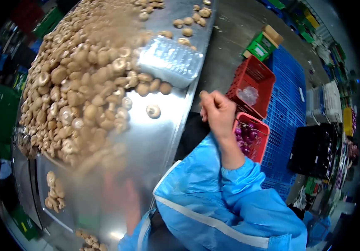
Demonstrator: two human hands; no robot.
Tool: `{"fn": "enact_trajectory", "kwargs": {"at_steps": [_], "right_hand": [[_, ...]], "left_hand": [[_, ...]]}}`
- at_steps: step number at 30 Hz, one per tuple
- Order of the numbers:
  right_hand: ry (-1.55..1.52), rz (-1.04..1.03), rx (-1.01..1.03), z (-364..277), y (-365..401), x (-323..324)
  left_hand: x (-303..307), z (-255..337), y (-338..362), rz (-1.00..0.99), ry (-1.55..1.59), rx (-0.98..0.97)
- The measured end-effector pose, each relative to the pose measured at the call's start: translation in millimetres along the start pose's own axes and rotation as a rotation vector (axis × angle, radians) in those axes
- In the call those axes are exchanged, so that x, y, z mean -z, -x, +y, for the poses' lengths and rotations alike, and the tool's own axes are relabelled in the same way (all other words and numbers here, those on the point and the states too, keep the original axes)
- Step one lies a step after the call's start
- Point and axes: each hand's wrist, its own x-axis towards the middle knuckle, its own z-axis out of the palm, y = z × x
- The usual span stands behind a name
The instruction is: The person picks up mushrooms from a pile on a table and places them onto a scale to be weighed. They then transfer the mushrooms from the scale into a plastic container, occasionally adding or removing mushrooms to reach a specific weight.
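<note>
Brown-capped mushrooms [77, 98] lie in a large heap on the steel table [146, 136]. A stack of clear plastic trays [170, 60] stands at the table's edge, touching some mushrooms. One single mushroom [153, 111] lies apart on the bare metal. My right hand [218, 112] is raised beyond the table edge, its fingers curled closed; what they hold, if anything, I cannot make out. My left hand [123, 188] is over the near part of the table, below the heap, and too smeared for its fingers to show.
To the right, a red crate [262, 79] holds a clear plastic bag, and a smaller red basket [265, 140] holds purple produce. Blue pallets [286, 100] lie beneath or beside them. A black crate [313, 150] and a green box [258, 47] stand farther off.
</note>
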Motion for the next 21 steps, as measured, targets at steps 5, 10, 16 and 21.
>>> {"fn": "enact_trajectory", "kwargs": {"at_steps": [5, 10, 16, 21], "right_hand": [[0.628, -0.078, 0.717, -10.4, -84.4, -22.7], [0.999, -0.319, 0.644, 16.0, -141.5, -50.2], [1.003, -0.512, 0.527, 4.0, -161.2, -43.1], [0.977, -0.381, 0.563, 8.2, -148.7, -52.8]], "left_hand": [[-1.2, -8.6, 2.8, -0.034, 0.000, 0.152], [-2.0, -18.1, 1.3, -0.051, 0.050, 0.112], [-3.1, -34.6, 1.1, 0.005, 0.054, 0.128], [-8.3, -36.0, -0.3, -0.006, 0.075, 0.124]]}}
